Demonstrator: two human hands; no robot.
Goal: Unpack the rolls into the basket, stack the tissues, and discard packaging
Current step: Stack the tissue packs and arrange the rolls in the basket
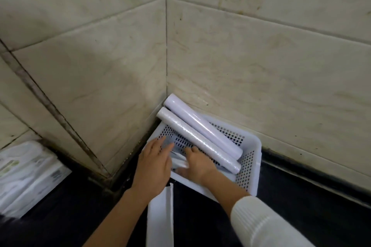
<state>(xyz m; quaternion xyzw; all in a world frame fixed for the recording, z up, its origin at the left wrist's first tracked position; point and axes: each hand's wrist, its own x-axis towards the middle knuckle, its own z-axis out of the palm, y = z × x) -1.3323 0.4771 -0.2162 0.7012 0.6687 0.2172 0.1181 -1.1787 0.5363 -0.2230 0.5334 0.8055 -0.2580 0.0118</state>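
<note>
Tiled walls [261,56] meet in a corner above a dark counter [301,186], where a white perforated basket [255,158] sits pushed into the corner and a stack of tissue packs [26,176] lies well apart at the far left. Two long rolls [200,138] lie side by side in the basket, their far ends leaning over its rim toward the corner, while a white strip of packaging [160,220] hangs down from its near edge. The left hand [154,164] lies flat with its grip released over the basket's near left rim, and the right hand [197,163], in a white sleeve [265,224], reaches into the basket just beside the nearer roll, though I cannot tell whether its grip holds the blurred white wrapping under it.
</note>
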